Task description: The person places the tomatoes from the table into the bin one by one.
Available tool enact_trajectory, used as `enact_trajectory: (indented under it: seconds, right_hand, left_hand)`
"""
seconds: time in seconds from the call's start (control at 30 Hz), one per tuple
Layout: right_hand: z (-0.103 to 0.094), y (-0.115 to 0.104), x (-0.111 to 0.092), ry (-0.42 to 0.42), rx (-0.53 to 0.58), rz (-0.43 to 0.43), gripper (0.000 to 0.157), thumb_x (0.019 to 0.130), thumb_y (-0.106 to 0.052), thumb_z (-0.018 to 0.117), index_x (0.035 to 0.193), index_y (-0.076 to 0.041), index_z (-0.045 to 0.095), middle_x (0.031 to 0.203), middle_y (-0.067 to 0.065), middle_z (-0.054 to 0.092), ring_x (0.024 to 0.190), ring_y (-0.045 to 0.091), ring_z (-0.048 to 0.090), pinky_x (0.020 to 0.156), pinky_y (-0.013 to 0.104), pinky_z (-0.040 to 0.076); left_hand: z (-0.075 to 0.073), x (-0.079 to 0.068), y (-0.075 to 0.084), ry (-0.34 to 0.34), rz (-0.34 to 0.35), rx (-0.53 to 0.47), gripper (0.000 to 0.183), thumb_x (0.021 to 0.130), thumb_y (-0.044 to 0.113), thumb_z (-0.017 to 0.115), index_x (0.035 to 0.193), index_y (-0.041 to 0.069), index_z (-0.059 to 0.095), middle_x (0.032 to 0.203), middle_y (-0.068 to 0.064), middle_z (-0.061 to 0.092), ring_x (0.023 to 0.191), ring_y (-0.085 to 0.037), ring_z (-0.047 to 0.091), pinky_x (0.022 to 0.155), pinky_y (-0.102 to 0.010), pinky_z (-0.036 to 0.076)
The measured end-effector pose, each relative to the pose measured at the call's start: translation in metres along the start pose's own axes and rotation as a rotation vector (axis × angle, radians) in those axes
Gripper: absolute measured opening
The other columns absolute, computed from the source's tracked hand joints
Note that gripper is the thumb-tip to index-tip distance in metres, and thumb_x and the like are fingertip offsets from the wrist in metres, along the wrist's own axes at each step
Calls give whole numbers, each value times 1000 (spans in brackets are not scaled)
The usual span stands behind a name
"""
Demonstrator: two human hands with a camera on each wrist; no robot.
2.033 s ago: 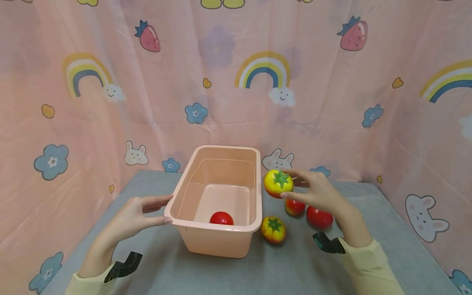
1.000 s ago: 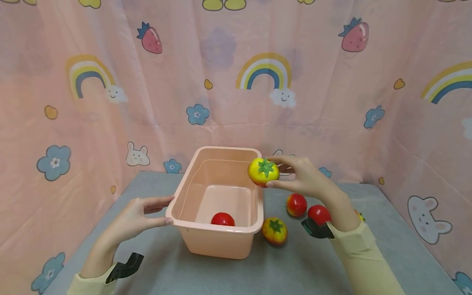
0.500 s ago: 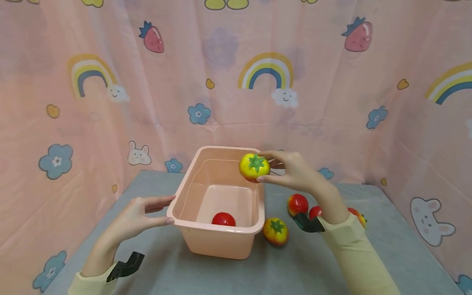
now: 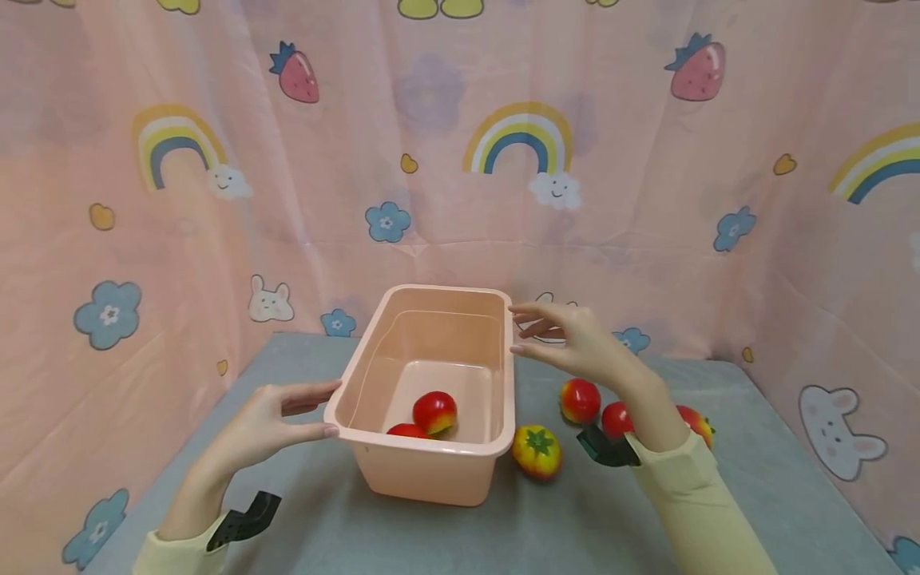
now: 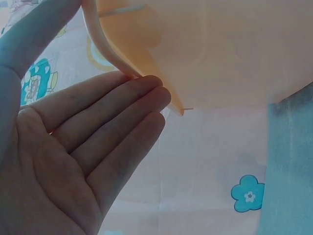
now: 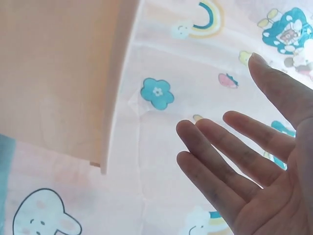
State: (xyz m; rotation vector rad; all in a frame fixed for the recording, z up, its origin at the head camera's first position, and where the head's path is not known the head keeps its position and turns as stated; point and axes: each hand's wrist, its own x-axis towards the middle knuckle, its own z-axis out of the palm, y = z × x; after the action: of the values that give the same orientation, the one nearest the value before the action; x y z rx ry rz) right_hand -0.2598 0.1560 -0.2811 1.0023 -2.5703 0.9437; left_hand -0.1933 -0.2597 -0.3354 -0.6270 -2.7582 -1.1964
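A peach plastic tub (image 4: pixel 424 471) stands in the middle of the head view. Two toy tomatoes lie inside: a red-and-yellow tomato (image 4: pixel 434 413), and a red tomato (image 4: pixel 407 430) partly hidden by the front rim. My left hand (image 4: pixel 262 427) touches the tub's left rim with straight fingers and thumb; the left wrist view shows its fingertips (image 5: pixel 156 88) against the edge. Beside the right rim, my right hand (image 4: pixel 575 339) holds nothing, its fingers spread, as the right wrist view also shows. A yellow tomato with a green star-shaped top (image 4: pixel 537 452) sits right of the tub.
Further right on the grey table (image 4: pixel 338 527) are a red tomato (image 4: pixel 579 400), another red tomato (image 4: pixel 616 419) and a third one (image 4: pixel 695 423) partly behind the right forearm. A pink patterned curtain (image 4: pixel 323 200) hangs behind and at both sides.
My right hand carried a yellow-topped tomato left over the tub, let it go inside, and drew back right to the rim. The red tomato inside shifted left. My left hand stayed put.
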Motion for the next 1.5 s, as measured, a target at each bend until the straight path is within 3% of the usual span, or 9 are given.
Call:
enact_trajectory:
  seconds: [0.3,0.53,0.87,1.2,1.5]
  right_hand:
    - [2,11,-15,4,23,33,53,83,-31,74,130,-13,57,119,7,66,99,20,68,88,41,56]
    - [9,24,-27,0,-12,122,54,83,-35,73,131,-16,56,120,7,66,102,21,67,89,43,56]
    - [20,39,-46,11,-5,210,54,83,-39,72,131,-20,56,118,5,66,102,22,67,88,46,56]
    - [32,55,-63,25,-31,240,57,82,-46,70,128,-16,58,117,8,67,100,24,68,82,43,58]
    - [47,65,-76,-27,5,296,58,81,-48,70,128,-16,58,118,9,66,101,25,67,80,37,59]
  left_hand:
    - [1,-2,-2,-1,-14,-12,61,75,39,78,128,13,61,125,-5,64,112,-27,63,92,-40,54]
    - [0,-3,-2,2,-18,-15,61,76,39,78,128,14,61,125,-5,64,112,-26,63,92,-39,54]
    - [-1,-3,-1,1,-2,-3,60,76,38,78,129,14,60,125,-4,64,112,-26,63,90,-33,56]
    - [0,-3,0,4,-1,5,60,77,39,77,129,15,61,124,-4,64,112,-26,63,91,-40,55]
    - [1,-1,0,-3,5,11,60,76,40,77,129,15,61,124,-4,64,111,-25,63,91,-35,55]
